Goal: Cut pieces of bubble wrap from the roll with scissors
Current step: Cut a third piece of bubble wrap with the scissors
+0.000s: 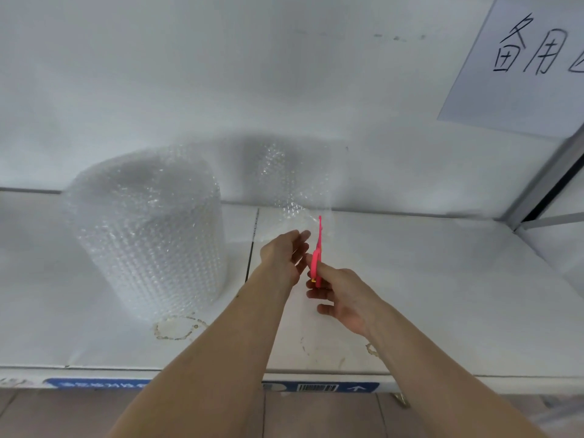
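scissors (317,248) in right hand (343,298) at bubble wrap (294,188).

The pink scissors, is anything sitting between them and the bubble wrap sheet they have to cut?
Nothing visible. The pink scissors, held by the right hand, already point up into the loose bubble wrap sheet pulled from the roll. The left hand is beside them, not in the path.
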The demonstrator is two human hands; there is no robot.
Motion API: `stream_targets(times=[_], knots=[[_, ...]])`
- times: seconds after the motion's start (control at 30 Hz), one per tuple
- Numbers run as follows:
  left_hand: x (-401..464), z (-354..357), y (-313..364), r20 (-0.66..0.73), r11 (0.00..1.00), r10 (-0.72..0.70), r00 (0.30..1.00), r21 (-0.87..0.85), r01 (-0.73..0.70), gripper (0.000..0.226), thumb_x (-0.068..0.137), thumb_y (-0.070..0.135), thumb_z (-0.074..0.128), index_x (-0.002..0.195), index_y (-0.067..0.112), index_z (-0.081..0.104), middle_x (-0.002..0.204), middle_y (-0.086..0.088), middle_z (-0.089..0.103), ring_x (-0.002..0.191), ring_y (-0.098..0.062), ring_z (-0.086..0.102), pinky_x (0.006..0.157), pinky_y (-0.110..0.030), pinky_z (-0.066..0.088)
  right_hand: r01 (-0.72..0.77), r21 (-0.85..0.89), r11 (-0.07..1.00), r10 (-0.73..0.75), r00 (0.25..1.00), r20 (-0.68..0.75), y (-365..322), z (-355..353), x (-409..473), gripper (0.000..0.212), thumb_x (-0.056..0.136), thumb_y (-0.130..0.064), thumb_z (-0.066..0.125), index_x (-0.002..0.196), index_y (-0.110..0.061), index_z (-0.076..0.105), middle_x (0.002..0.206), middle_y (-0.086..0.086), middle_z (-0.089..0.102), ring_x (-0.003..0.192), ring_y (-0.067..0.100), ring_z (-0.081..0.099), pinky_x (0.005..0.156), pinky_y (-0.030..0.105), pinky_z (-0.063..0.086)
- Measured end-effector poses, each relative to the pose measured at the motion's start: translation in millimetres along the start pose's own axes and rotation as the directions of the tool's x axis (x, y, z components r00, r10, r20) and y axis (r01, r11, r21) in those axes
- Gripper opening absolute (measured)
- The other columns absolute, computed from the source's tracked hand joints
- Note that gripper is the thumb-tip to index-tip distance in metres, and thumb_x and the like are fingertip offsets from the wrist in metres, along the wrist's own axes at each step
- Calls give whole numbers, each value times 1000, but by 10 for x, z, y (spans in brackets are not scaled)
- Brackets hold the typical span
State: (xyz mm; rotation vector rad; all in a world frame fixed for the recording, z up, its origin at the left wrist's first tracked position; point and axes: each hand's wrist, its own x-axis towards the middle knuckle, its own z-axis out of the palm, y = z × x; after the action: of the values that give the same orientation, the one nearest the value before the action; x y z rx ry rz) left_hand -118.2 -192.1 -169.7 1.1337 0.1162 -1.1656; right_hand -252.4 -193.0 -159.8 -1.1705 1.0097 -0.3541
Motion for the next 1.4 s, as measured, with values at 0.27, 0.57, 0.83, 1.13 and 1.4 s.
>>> stream_targets(times=[0.27, 0.57, 0.83, 1.13, 1.4], knots=[[-20, 38, -22, 32, 999, -47, 998, 21, 46, 37, 70, 16, 87, 102, 5, 73, 84, -4, 74, 77, -16, 70, 63, -30, 56, 22, -8, 1000, -22, 999, 49, 28, -36, 7, 40, 82, -50, 72, 91, -11, 69, 86, 4, 64, 75, 16, 62, 63, 28, 44], [-23, 83, -53, 63, 998, -47, 997, 33, 45, 18, 84, 9, 73, 101, 2, 68, 78, -9, 67, 63, -19, 62, 46, -24, 53, 35, 30, 999, -37, 997, 65, 45, -14, 4, 44, 82, -55, 69, 88, -11, 67, 82, 3, 63, 74, 16, 61, 62, 28, 43], [-13, 90, -58, 86, 998, -59, 995, -11, 61, 25, 78, 8, 79, 100, 0, 71, 85, -9, 68, 70, -19, 64, 52, -25, 57, 38, 19, 999, -40, 997, 69, 56, -6, 12, 46, 84, -55, 67, 91, -9, 66, 80, 2, 62, 73, 16, 61, 63, 29, 43], [16, 88, -78, 65, 999, -49, 997, -12, 49, 24, 79, 7, 77, 102, 3, 72, 88, -9, 69, 67, -18, 63, 48, -22, 54, 44, 25, 999, -46, 995, 88, 52, -8, 12, 46, 83, -55, 69, 89, -10, 64, 78, 2, 62, 72, 16, 61, 62, 29, 43], [19, 78, -65, 63, 998, -68, 996, 11, 67, 17, 80, 9, 77, 95, 5, 72, 83, -7, 67, 66, -18, 62, 49, -23, 53, 37, 53, 998, -43, 991, 123, 52, -2, -1, 46, 83, -54, 69, 89, -8, 65, 79, 3, 61, 72, 16, 59, 62, 29, 44]])
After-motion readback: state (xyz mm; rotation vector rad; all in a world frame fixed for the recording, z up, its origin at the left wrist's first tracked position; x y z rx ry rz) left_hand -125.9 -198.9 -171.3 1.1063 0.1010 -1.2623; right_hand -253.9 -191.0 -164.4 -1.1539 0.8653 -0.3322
